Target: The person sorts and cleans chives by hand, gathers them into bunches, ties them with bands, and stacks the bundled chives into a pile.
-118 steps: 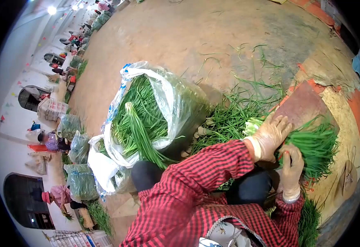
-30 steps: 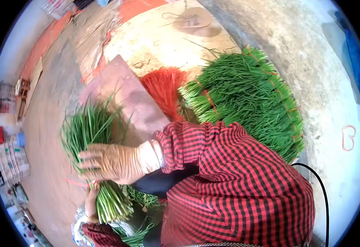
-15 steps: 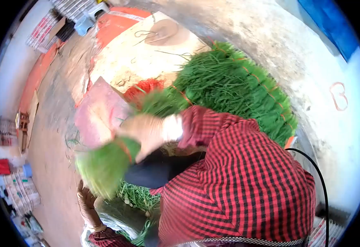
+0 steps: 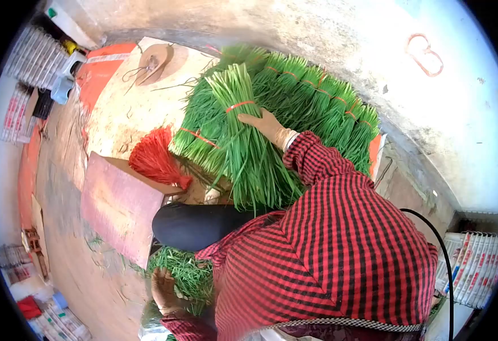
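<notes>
My right hand (image 4: 269,126) grips a bunch of garlic chives (image 4: 240,85) bound with an orange-red band. Its thumb lies across the stems just below the band, and the other fingers are hidden. Pale stem ends point up and away, while the green leaves hang toward my knee. Beneath and beside it spreads a row of banded chive bunches (image 4: 323,102). Another banded bunch (image 4: 195,145) lies crosswise under the held one. My left hand (image 4: 166,288), in a stained glove, is open with its fingers apart beside loose green leaves (image 4: 189,273).
A bundle of red ties (image 4: 158,156) lies by a pinkish board (image 4: 121,204) near my dark-clad knee (image 4: 203,224). A tape roll-like brown disc (image 4: 153,63) sits on the pale sheet. The stained wall (image 4: 340,34) stands behind the bunches. Clear plastic (image 4: 152,318) shows below my left hand.
My right hand has swung the chive bunch from beside the board up and across onto the banded bunches. The view has turned too. My left hand stays low by the loose leaves.
</notes>
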{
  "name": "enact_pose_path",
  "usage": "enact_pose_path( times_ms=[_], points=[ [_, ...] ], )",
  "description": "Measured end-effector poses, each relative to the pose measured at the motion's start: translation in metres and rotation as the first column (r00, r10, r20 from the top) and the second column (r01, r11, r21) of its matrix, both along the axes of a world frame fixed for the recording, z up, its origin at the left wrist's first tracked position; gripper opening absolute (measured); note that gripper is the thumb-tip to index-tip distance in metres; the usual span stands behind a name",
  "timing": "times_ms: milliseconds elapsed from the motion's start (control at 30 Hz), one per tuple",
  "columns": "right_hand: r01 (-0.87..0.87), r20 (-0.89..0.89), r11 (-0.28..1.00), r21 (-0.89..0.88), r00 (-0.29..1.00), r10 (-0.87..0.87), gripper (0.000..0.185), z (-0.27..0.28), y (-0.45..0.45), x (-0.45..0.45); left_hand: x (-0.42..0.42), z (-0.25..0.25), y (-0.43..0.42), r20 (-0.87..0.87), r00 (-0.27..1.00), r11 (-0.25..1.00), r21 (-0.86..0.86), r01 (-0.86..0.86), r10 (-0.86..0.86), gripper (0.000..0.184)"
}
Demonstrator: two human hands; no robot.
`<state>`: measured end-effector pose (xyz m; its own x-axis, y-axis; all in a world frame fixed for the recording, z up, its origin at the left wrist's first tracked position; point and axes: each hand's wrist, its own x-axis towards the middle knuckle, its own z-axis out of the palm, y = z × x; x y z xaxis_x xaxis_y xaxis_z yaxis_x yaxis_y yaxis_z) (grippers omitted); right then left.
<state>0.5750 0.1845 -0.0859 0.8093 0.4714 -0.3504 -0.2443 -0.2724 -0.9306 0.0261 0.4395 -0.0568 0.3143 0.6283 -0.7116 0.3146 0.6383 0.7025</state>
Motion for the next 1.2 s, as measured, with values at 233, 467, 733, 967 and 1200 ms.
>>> enact_pose_path(
  times_ms=[233,467,733,967,1200],
  points=[
    [0.100,-0.053,0.929,-0.356,0.990,-0.127,0.114,-0.026,-0.056,0.054,0.080,0.019,0.005,0.091,0.995,0.997,0.073,0.032,-0.039,0.056],
    [0.069,-0.278,0.984,-0.162,0.954,-0.113,0.116,-0.090,-0.111,0.061,0.108,0.030,0.006,-0.076,0.986,0.987,0.036,0.154,-0.151,0.053],
    [0.314,-0.126,0.942,-0.115,0.936,-0.327,0.114,-0.067,-0.090,0.065,0.119,0.049,0.000,-0.157,0.968,0.962,0.156,0.222,-0.198,0.051],
    [0.349,0.224,0.926,0.144,0.900,-0.374,0.103,-0.019,-0.113,0.128,0.050,0.021,-0.009,-0.084,0.996,0.994,0.104,0.043,-0.034,0.054],
    [0.394,0.117,0.829,-0.397,0.917,-0.380,0.109,-0.024,-0.167,0.094,-0.026,-0.044,-0.041,0.019,0.956,0.953,-0.076,-0.292,0.294,0.042]
  ],
)
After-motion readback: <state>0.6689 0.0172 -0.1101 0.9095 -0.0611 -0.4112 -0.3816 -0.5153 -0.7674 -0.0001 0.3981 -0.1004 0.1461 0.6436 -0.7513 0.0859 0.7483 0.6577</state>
